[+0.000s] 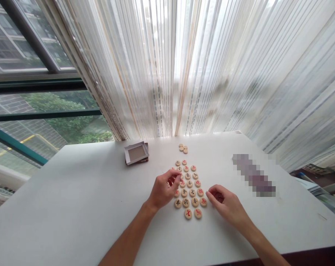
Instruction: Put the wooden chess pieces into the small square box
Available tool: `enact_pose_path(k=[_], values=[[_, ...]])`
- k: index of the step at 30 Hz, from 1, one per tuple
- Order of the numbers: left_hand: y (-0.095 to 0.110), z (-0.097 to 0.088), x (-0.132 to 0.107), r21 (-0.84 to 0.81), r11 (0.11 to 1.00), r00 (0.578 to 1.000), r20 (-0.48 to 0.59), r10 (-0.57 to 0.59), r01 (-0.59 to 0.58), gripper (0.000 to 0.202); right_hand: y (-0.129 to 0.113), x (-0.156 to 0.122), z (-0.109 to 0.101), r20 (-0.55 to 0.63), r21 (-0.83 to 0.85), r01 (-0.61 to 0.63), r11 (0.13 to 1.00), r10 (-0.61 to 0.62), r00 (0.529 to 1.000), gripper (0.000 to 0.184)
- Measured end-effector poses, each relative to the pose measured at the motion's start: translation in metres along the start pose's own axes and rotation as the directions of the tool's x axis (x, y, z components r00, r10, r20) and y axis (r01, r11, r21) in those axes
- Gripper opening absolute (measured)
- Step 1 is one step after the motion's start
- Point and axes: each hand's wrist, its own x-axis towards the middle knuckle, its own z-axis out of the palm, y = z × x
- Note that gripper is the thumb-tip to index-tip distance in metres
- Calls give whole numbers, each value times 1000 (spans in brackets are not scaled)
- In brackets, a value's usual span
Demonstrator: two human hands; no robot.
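Note:
Flat round wooden Chinese chess pieces lie face up in rows on the white table, marked with red or black characters. My left hand is over the left side of the rows, its thumb and index finger brought together in a pinch. Whatever is between those fingertips is too small to make out, and the hand covers some pieces. At the right edge of the rows, my right hand rests with loosely curved fingers apart and nothing visible in them. Its fingertips are beside a red-marked chess piece.
Several blank-topped round pieces sit together beyond the rows. An open shallow box stands at the back left of the table. A blurred-out object lies to the right. Striped curtains hang behind the far edge.

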Motion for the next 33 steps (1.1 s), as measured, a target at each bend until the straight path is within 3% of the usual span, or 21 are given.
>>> enact_pose_path(k=[4, 7, 12, 16, 19, 24, 28, 33], values=[[-3, -1, 1, 3, 999, 999, -8, -34, 34, 18, -15, 41, -15, -106, 21, 59, 998, -57, 993, 24], [-4, -3, 4, -9, 998, 998, -19, -62, 62, 20, -19, 86, -16, -115, 125, 74, 989, -60, 992, 24], [0, -11, 20, 72, 994, 996, -26, -85, 87, 23, 6, 138, 2, -194, 272, 46, 961, 8, 981, 32], [-3, -16, 53, 240, 970, 995, 89, -43, 20, 22, 29, 143, 15, -251, 338, 49, 940, 40, 967, 35], [-18, -13, 87, 415, 910, 986, 146, -78, 10, 22, 35, 140, 17, -264, 380, 68, 922, 38, 964, 37], [-50, 2, 135, 511, 859, 990, 108, -93, 25, 29, 33, 140, 19, -284, 406, 94, 909, 28, 958, 37], [-63, 15, 152, 574, 819, 990, 112, -84, 4, 26, 36, 142, 22, -301, 415, 109, 903, 23, 953, 38], [-65, 24, 154, 655, 754, 989, 129, -66, -35, 19, 38, 143, 23, -312, 428, 112, 897, 30, 950, 40]])
